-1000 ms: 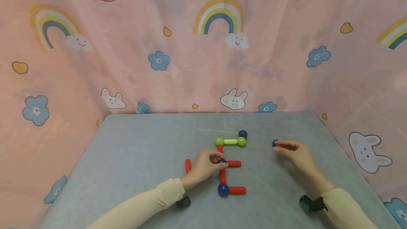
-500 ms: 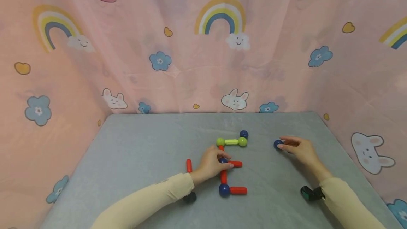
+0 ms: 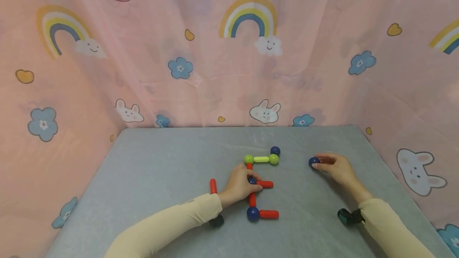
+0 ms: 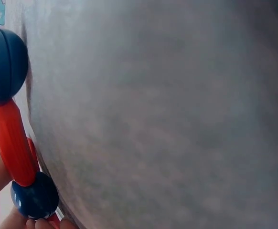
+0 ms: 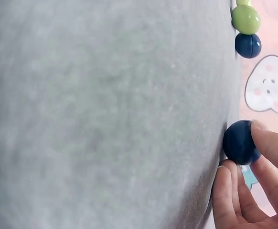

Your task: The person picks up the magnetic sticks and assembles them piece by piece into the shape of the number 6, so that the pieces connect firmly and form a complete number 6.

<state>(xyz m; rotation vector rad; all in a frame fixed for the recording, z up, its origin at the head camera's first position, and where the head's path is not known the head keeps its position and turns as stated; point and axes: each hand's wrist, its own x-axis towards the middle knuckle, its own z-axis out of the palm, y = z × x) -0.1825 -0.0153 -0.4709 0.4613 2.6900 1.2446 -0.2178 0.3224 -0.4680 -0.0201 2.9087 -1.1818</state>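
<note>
My left hand [image 3: 238, 184] grips the middle blue ball [image 3: 252, 180] of a joined figure; the left wrist view shows fingers around that ball [image 4: 35, 195]. Red rods link it up to a green ball [image 3: 249, 159] and down to another blue ball [image 3: 253, 214]. A red rod [image 3: 265, 184] points right from the held ball, and one more [image 3: 269, 214] from the lower ball. On the right, my right hand [image 3: 340, 170] pinches a separate blue ball [image 3: 313, 162] at the table surface; thumb and fingertips hold it [image 5: 241, 142] in the right wrist view.
A light green rod [image 3: 261, 159] runs from the upper green ball to a second green ball [image 3: 273, 159], which touches a blue ball [image 3: 275, 151]. A loose red rod [image 3: 213, 186] lies left, partly behind my left arm. The grey table [image 3: 161, 158] meets a patterned pink curtain.
My left hand has shifted slightly right, staying on the middle ball. The right hand's fingers have moved a little, and more of its blue ball shows than at first.
</note>
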